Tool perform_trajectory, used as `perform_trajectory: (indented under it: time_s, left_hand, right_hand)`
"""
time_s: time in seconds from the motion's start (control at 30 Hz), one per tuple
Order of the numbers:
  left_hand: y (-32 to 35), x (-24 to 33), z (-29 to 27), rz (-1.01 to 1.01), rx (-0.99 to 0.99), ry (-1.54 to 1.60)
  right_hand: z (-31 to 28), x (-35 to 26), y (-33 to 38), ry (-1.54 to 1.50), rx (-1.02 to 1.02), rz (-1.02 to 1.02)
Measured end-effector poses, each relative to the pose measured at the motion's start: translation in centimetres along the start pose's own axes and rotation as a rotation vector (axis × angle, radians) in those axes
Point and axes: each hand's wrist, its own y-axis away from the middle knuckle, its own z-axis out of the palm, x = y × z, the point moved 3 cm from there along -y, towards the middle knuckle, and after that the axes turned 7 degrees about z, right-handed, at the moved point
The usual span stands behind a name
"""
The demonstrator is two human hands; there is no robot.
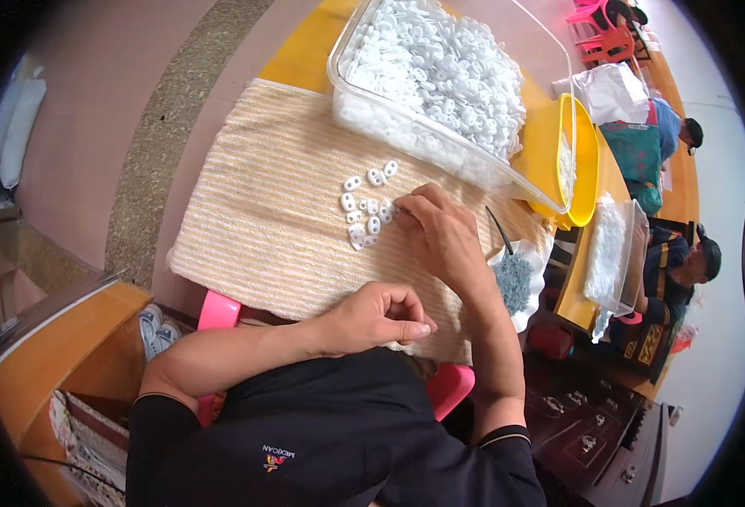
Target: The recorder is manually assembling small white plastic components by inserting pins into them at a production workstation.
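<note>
Several small white oval plastic pieces with holes (374,226) lie in a loose cluster on a striped cream-and-tan towel (254,194). My right hand (444,232) reaches down at the cluster's right side, its fingers bent together and the tips beside the nearest pieces. Whatever those fingertips hold is hidden. Closer to my body, my left hand (381,317) hovers low over the towel's front part. Its fingers are curled, with thumb and forefinger brought together; anything between them is too small to name.
A clear plastic bin (448,144) heaped with similar white pieces stands behind the cluster. Right of it is a yellow basin (590,160). A white dish (534,314) of small grey parts (513,283) sits right of my right forearm, by a thin dark stick (499,230). Other people sit farther right.
</note>
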Motion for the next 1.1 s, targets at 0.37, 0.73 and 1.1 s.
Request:
perform_trajectory:
  time_s: [0.37,0.73,1.1]
  left_hand:
    - [0.7,0.0,-0.6,-0.059,0.121,0.014]
    - [1.1,0.6,-0.8,-0.045,0.214,0.041]
    - [1.2,1.1,-1.5,0.190,0.431,0.084]
  right_hand:
    - [-0.2,-0.2,1.0,-0.118,0.006,0.094]
    - [-0.9,-0.1,2.2,-0.176,0.132,0.100]
    - [1.6,-1.6,7.6,-0.789,0.052,0.150]
